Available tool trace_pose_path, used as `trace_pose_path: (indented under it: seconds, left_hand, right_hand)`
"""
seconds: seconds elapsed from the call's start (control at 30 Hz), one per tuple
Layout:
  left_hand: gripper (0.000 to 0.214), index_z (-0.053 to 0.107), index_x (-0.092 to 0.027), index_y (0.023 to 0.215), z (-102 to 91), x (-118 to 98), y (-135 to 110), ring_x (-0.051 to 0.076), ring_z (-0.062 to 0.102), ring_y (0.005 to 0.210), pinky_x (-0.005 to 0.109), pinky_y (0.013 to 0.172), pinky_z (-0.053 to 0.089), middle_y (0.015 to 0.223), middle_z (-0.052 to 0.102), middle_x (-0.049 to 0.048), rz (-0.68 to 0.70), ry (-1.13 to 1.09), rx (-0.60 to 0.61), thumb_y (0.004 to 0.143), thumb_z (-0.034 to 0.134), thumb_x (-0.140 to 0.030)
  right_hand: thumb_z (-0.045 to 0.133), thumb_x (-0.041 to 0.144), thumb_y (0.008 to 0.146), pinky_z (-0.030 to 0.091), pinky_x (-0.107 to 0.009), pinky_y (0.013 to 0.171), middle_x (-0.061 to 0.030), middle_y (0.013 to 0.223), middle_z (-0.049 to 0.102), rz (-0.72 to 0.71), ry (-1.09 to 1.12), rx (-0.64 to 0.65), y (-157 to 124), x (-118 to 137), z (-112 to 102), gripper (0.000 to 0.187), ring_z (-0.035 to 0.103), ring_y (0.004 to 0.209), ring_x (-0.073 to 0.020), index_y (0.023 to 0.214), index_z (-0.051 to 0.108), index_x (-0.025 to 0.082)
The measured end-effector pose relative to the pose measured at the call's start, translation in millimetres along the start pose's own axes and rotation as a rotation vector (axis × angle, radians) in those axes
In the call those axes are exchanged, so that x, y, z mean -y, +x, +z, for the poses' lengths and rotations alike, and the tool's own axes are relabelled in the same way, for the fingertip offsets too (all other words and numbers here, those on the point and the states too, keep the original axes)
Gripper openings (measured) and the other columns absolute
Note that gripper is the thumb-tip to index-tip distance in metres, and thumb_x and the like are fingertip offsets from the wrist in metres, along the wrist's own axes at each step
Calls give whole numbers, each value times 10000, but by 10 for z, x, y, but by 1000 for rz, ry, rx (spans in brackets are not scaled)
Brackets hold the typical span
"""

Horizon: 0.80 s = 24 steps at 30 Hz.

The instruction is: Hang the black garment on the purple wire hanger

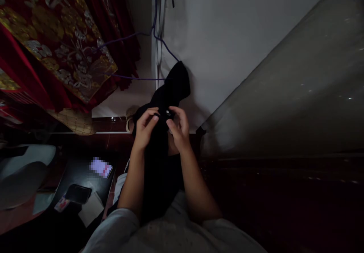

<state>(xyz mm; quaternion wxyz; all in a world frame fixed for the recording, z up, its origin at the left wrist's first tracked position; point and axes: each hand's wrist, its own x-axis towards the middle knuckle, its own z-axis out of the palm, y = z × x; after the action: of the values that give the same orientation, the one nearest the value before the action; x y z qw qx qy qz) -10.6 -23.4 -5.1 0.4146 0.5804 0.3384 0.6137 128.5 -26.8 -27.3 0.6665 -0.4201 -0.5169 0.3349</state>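
Observation:
A piece of black cloth, perhaps a garment, runs from the white wall down to my lap, its upper end beside a purple cord. My left hand pinches a dark bit of the cloth between thumb and fingers. Facing it, my right hand is closed at the same cloth, with its thumb and index finger close together. A tiny white spot shows at the right fingertips, too small to name. Dark cloth and dim light hide exactly what the fingertips grip.
Purple cords stretch from the wall edge toward a red cloth with gold and silver embroidery at left. A lit phone and a dark phone-like object lie on a black table. A large greyish sheet-like surface slants along the right.

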Motion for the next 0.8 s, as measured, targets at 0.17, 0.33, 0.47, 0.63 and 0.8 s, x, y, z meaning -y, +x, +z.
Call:
trace_pose_path:
  seconds: [0.17, 0.33, 0.47, 0.63, 0.8]
  left_hand:
    - [237, 737, -224, 955, 245, 2, 35, 230, 655, 1073, 380, 1033, 498, 1056, 697, 85, 80, 127, -80, 964, 668, -451]
    - [447, 769, -206, 966, 270, -7, 387, 248, 618, 1146, 374, 1061, 470, 1123, 681, 98, 138, 221, 79, 981, 580, -610]
    - [769, 702, -195, 764, 85, 74, 568, 242, 646, 829, 372, 837, 522, 833, 702, 79, -116, 300, 582, 977, 292, -810]
    - [602, 713, -211, 775, -224, -22, 692, 305, 627, 1104, 474, 1075, 393, 1012, 751, 103, 11, 746, 904, 1012, 412, -675]
    - [562, 777, -182, 1004, -534, -382, 912, 391, 564, 1234, 598, 1098, 321, 1198, 727, 153, 33, 1241, 932, 980, 507, -675]
  right_hand:
    - [721, 380, 795, 531, -383, 974, -66, 1173, 721, 168, 114, 214, 46, 86, -87, 412, 676, 1106, -251, 1183, 650, 260]
    - [652, 303, 741, 371, -249, 562, 17, 640, 534, 147, -79, 334, 268, 290, -151, 152, 481, 610, -123, 673, 583, 186]
    - [546, 320, 715, 250, -234, 496, 35, 545, 344, 46, -81, 212, 622, 509, -260, 255, 311, 545, -92, 538, 404, 204]
    - [594, 279, 780, 336, -221, 525, 25, 615, 420, -141, -80, 109, 1078, 678, -434, 207, 415, 596, -99, 610, 516, 191]
    - [671, 354, 858, 480, -248, 582, 13, 714, 561, -146, -33, 102, 1294, 741, -458, 186, 571, 697, -137, 755, 613, 212]
